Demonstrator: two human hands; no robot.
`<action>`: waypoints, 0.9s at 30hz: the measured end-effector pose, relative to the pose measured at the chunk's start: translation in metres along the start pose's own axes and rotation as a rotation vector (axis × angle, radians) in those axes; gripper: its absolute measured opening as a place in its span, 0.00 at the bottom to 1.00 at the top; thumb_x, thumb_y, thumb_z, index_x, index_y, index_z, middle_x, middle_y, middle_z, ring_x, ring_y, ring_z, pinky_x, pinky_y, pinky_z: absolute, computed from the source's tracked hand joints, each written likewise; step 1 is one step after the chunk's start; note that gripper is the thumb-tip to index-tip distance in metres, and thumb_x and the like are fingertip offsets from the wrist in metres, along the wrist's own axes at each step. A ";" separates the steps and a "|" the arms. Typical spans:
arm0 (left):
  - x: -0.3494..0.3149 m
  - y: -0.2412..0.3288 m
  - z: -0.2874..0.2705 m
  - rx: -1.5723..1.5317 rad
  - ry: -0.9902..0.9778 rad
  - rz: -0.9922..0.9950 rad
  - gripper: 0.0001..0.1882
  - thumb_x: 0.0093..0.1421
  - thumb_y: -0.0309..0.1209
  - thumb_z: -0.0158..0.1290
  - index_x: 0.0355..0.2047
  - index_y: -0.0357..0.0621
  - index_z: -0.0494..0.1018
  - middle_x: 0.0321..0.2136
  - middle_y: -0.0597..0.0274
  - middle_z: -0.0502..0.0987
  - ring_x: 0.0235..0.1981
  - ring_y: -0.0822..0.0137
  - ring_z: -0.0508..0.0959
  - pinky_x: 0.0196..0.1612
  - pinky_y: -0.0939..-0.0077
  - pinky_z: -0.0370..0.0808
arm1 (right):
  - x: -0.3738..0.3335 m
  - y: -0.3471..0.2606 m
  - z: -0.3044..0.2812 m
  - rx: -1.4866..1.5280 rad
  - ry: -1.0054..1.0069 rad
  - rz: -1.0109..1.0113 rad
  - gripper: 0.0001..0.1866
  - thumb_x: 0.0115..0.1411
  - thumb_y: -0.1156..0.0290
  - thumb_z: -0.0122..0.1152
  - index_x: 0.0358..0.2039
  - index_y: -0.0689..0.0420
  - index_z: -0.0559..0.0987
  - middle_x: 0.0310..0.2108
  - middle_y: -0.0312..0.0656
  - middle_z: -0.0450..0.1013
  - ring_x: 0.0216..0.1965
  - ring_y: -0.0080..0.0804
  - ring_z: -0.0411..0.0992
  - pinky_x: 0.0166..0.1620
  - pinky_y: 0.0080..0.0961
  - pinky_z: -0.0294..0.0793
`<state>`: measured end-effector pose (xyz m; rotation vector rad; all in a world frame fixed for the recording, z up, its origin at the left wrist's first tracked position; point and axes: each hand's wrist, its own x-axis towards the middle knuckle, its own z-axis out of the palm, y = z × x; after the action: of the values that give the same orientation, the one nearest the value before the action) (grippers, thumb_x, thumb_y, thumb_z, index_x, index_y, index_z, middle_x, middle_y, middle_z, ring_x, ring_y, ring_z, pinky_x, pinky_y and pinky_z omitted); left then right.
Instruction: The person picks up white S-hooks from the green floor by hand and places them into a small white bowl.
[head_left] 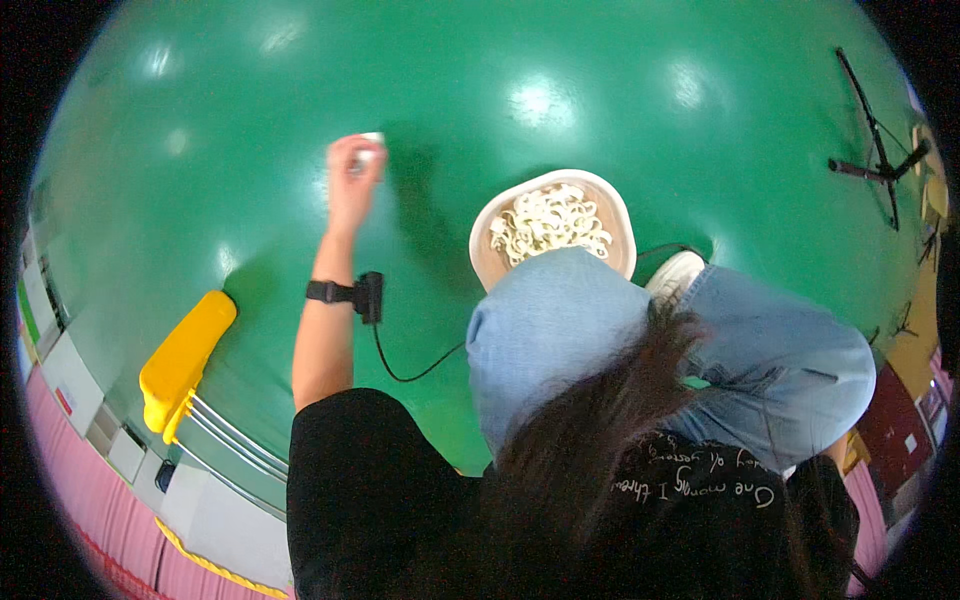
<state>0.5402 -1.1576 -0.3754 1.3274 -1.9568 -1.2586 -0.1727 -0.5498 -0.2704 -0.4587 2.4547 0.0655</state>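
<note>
My left hand (354,180) is held out over the green floor at the left, slightly blurred, with its fingers closed round a small white thing (373,137). What kind of thing it is cannot be made out. To the right of that hand stands a pale basin (483,240) holding many white curled strips or rings (550,218). My knee in blue jeans covers the basin's near edge. Only a bit of my right forearm shows beside the black sleeve at the lower right; the right hand itself is out of sight.
A black strap with a small box (370,297) sits on my left forearm, its cable running toward my knee. A yellow-seated chair (190,352) with metal legs lies at the left. A black tripod stand (884,170) is at the far right. My white shoe (676,277) is beside the basin.
</note>
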 end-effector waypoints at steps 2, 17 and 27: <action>-0.019 0.072 0.053 -0.267 -0.273 0.009 0.08 0.56 0.26 0.58 0.37 0.48 0.72 0.48 0.58 0.66 0.49 0.63 0.69 0.45 0.74 0.74 | 0.002 0.005 -0.001 0.004 0.010 0.004 0.18 0.60 0.60 0.56 0.43 0.61 0.76 0.37 0.50 0.77 0.39 0.41 0.77 0.43 0.34 0.74; -0.103 0.091 0.049 -0.049 -0.169 -0.150 0.13 0.64 0.28 0.48 0.48 0.40 0.71 0.46 0.56 0.74 0.48 0.60 0.74 0.52 0.68 0.70 | 0.056 -0.226 0.028 -0.235 -0.236 -0.543 0.19 0.60 0.61 0.56 0.45 0.63 0.74 0.42 0.53 0.76 0.44 0.47 0.75 0.46 0.34 0.73; -0.217 0.059 0.124 -0.634 -0.331 -0.648 0.19 0.64 0.30 0.49 0.54 0.38 0.67 0.48 0.55 0.75 0.47 0.67 0.75 0.51 0.66 0.71 | -0.014 -0.450 0.131 0.094 -1.038 -0.855 0.27 0.57 0.57 0.64 0.53 0.55 0.70 0.41 0.40 0.75 0.43 0.28 0.71 0.46 0.26 0.72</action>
<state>0.5101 -0.9031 -0.3576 1.5015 -1.1169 -2.2835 0.0671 -0.9467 -0.3384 -1.0625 1.1274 -0.1392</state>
